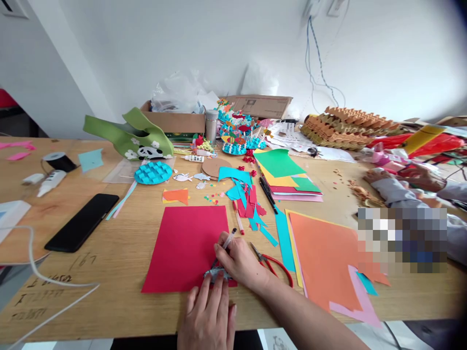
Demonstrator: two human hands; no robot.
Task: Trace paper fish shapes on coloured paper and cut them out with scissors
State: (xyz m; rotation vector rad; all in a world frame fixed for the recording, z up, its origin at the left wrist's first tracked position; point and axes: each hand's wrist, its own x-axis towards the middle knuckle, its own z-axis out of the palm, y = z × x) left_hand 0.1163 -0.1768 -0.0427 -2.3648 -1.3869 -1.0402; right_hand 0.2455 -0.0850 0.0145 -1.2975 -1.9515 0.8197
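Note:
My right hand (237,260) is shut on a slim clear-barrelled pen (229,238), its tip down at a small folded grey paper piece (218,275). My left hand (206,316) lies just below, its fingertips against that piece, which sits on the lower right corner of a red card sheet (184,248). Red-handled scissors (272,265) lie open to the right of my right hand. Part of the grey piece is hidden by my fingers.
Cut teal and red paper strips (242,192), stacked coloured card (288,172), orange card (321,257) and a black phone (82,222) lie on the wooden table (120,257). A co-worker's hand (419,177) rests at the right.

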